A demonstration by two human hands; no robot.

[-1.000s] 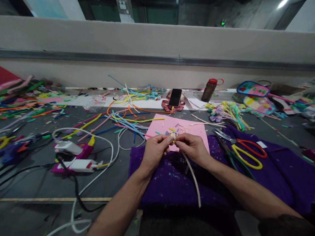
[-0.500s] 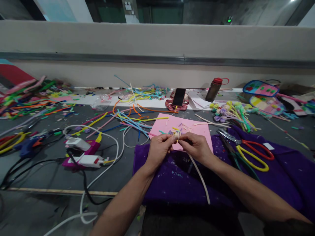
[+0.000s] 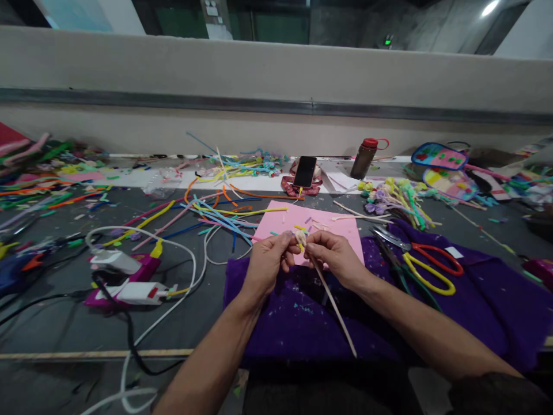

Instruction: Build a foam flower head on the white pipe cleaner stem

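Both of my hands meet over the purple cloth (image 3: 302, 323) in front of me. My left hand (image 3: 265, 265) pinches the rolled cream-and-yellow tip (image 3: 301, 236) of a long cream strip (image 3: 334, 302). My right hand (image 3: 337, 256) grips the same strip just below that tip. The strip's free end slants down toward me across the cloth. A pink sheet (image 3: 328, 227) strewn with small cut bits lies just beyond my fingers.
Yellow- and red-handled scissors (image 3: 425, 268) lie on the cloth to the right. Glue guns (image 3: 129, 276) with white cables sit at left. Coloured strips (image 3: 216, 216), a phone (image 3: 305, 171), a bottle (image 3: 362, 158) and finished flowers (image 3: 397, 199) lie farther back.
My hands stay together on the strip; the free end has straightened and swung slightly, and my fingers have shifted around the rolled tip.
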